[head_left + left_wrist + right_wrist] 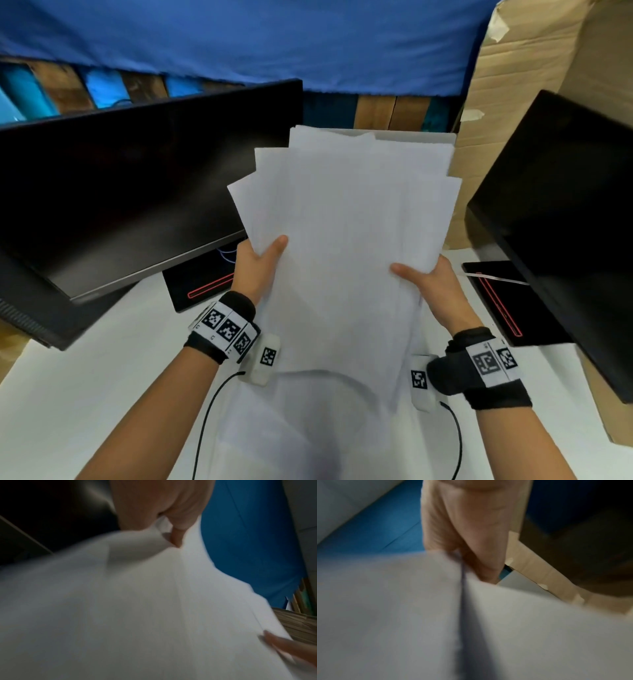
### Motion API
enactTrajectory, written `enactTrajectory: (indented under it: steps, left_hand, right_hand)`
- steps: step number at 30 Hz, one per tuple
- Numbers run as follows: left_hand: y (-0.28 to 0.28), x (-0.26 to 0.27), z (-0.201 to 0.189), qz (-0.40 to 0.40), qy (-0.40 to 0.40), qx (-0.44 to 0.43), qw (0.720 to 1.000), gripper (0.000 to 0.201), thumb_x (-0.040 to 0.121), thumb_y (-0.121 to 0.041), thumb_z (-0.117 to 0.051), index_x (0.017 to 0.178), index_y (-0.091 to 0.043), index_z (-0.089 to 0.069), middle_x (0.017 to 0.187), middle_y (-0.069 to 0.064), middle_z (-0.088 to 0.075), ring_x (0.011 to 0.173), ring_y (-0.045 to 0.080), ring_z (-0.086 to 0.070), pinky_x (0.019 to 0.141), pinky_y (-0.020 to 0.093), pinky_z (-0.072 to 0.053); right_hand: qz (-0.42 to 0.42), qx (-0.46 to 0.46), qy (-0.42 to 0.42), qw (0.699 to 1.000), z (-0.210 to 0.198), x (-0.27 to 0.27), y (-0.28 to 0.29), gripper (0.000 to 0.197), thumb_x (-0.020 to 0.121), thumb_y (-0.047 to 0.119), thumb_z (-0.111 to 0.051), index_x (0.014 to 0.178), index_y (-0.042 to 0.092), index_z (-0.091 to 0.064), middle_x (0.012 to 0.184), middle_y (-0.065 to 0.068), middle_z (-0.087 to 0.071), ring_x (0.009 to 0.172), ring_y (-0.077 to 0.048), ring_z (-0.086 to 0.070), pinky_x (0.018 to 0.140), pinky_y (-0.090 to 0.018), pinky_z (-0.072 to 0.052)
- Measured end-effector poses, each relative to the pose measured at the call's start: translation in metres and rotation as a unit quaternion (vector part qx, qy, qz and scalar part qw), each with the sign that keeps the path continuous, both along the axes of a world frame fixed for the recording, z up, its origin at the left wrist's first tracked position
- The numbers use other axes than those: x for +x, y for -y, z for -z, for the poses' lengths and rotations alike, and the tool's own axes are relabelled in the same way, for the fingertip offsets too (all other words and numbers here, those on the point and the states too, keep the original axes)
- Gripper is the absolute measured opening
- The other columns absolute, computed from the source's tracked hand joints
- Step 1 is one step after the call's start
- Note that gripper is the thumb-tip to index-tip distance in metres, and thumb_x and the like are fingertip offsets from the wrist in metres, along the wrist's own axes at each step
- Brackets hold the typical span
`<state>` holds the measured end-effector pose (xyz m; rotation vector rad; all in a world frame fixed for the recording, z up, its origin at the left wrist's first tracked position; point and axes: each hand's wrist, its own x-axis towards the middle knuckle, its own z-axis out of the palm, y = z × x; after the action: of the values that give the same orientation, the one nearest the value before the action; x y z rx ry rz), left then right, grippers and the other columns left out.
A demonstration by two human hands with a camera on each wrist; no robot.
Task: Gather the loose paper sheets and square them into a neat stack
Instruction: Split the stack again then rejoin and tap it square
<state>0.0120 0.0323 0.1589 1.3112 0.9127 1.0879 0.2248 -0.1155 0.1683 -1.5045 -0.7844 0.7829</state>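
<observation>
Several white paper sheets (pixel 346 226) are held up above the white table (pixel 68 394), fanned out with their top corners askew. My left hand (pixel 258 263) grips the bundle's left edge, thumb on the front. My right hand (pixel 428 284) grips the right edge the same way. The fingers behind the sheets are hidden in the head view. The left wrist view shows the paper (pixel 137 608) pinched below my left hand (pixel 171 524), blurred, with the right thumb (pixel 288 646) at its far edge. In the right wrist view the blurred paper (pixel 393 608) fills the lower frame under my right hand (pixel 471 534).
A black monitor (pixel 137 185) stands at the left and another (pixel 565 219) at the right, each on a black base (pixel 198 284) with a red line. A cardboard sheet (pixel 520 68) leans at the back right. Blue cloth (pixel 239 41) hangs behind. Cables run from both wrist cameras.
</observation>
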Motion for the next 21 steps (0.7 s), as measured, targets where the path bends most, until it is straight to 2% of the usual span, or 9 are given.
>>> enactTrajectory:
  steps: [3, 6, 9, 12, 13, 15, 18, 20, 21]
  left_hand:
    - [-0.001, -0.006, -0.004, 0.058, 0.026, 0.01, 0.998, 0.042, 0.078, -0.012, -0.066, 0.118, -0.012, -0.051, 0.102, -0.008, -0.062, 0.088, 0.0, -0.064, 0.068, 0.01, -0.054]
    - [-0.002, -0.011, 0.001, 0.107, 0.019, 0.032, 0.994, 0.05, 0.061, -0.028, -0.073, 0.107, -0.021, -0.055, 0.1, -0.011, -0.066, 0.086, -0.006, -0.065, 0.075, 0.014, -0.054]
    - [0.004, -0.011, 0.009, 0.155, -0.002, 0.028, 0.987, 0.054, 0.044, -0.036, -0.076, 0.094, -0.027, -0.058, 0.08, -0.02, -0.074, 0.08, -0.007, -0.066, 0.07, 0.012, -0.052]
    - [0.006, -0.008, 0.008, 0.19, 0.01, 0.032, 0.981, 0.071, 0.032, -0.053, -0.083, 0.094, -0.029, -0.059, 0.082, -0.027, -0.073, 0.082, -0.007, -0.066, 0.07, 0.01, -0.051]
    - [0.005, -0.008, 0.005, 0.189, 0.019, 0.034, 0.981, 0.071, 0.032, -0.055, -0.082, 0.093, -0.03, -0.059, 0.082, -0.026, -0.073, 0.082, -0.007, -0.066, 0.07, 0.01, -0.052]
    - [0.002, -0.007, 0.001, 0.194, 0.02, 0.043, 0.98, 0.066, 0.034, -0.044, -0.084, 0.093, -0.03, -0.059, 0.082, -0.027, -0.073, 0.083, -0.007, -0.066, 0.07, 0.01, -0.051]
    - [0.002, -0.006, -0.005, 0.184, 0.024, 0.065, 0.98, 0.045, 0.048, -0.03, -0.073, 0.091, -0.03, -0.06, 0.08, -0.026, -0.073, 0.08, -0.006, -0.066, 0.068, 0.009, -0.051]
    - [0.003, -0.008, -0.013, 0.154, 0.047, 0.078, 0.984, 0.033, 0.056, -0.035, -0.066, 0.089, -0.027, -0.063, 0.078, -0.021, -0.074, 0.076, -0.002, -0.067, 0.065, 0.012, -0.052]
    - [0.004, -0.007, -0.019, 0.139, 0.054, 0.092, 0.985, 0.03, 0.062, -0.038, -0.06, 0.089, -0.027, -0.065, 0.078, -0.019, -0.074, 0.076, 0.0, -0.067, 0.066, 0.014, -0.052]
  right_hand:
    - [0.027, 0.043, 0.008, 0.999, -0.001, -0.003, -0.003, 0.038, 0.074, 0.005, -0.069, 0.109, 0.015, -0.058, 0.101, 0.004, -0.065, 0.089, -0.003, -0.063, 0.074, -0.014, -0.054]
    - [-0.004, 0.047, 0.001, 0.999, 0.005, -0.005, -0.001, 0.036, 0.073, 0.0, -0.067, 0.105, 0.016, -0.059, 0.097, 0.005, -0.065, 0.08, 0.006, -0.065, 0.069, -0.008, -0.051]
    - [-0.032, 0.053, 0.012, 0.998, 0.011, -0.009, -0.001, 0.044, 0.072, -0.003, -0.067, 0.111, 0.014, -0.054, 0.101, 0.005, -0.063, 0.083, 0.008, -0.064, 0.071, -0.007, -0.049]
    - [-0.03, 0.071, -0.009, 0.997, 0.011, -0.011, -0.005, 0.044, 0.066, 0.006, -0.075, 0.104, 0.022, -0.057, 0.101, 0.006, -0.064, 0.085, 0.005, -0.065, 0.071, -0.009, -0.05]
    - [-0.022, 0.074, -0.013, 0.997, 0.011, -0.012, -0.006, 0.047, 0.06, 0.014, -0.078, 0.101, 0.025, -0.059, 0.101, 0.006, -0.065, 0.086, 0.003, -0.066, 0.072, -0.011, -0.052]
    - [-0.019, 0.079, -0.014, 0.997, 0.009, -0.014, -0.011, 0.051, 0.052, 0.024, -0.078, 0.099, 0.026, -0.06, 0.101, 0.006, -0.066, 0.088, 0.001, -0.066, 0.076, -0.015, -0.054]
    - [0.022, 0.099, -0.019, 0.995, 0.001, -0.018, -0.017, 0.029, 0.066, 0.011, -0.075, 0.088, 0.024, -0.062, 0.088, 0.008, -0.068, 0.078, -0.002, -0.067, 0.067, -0.012, -0.053]
    - [0.054, 0.128, -0.038, 0.99, -0.011, -0.021, -0.017, 0.007, 0.073, 0.024, -0.068, 0.078, 0.02, -0.064, 0.073, 0.01, -0.07, 0.071, -0.004, -0.066, 0.061, -0.013, -0.052]
    - [0.068, 0.14, -0.03, 0.987, -0.016, -0.021, -0.017, 0.018, 0.073, 0.036, -0.063, 0.077, 0.019, -0.065, 0.071, 0.009, -0.07, 0.07, -0.003, -0.064, 0.062, -0.014, -0.051]
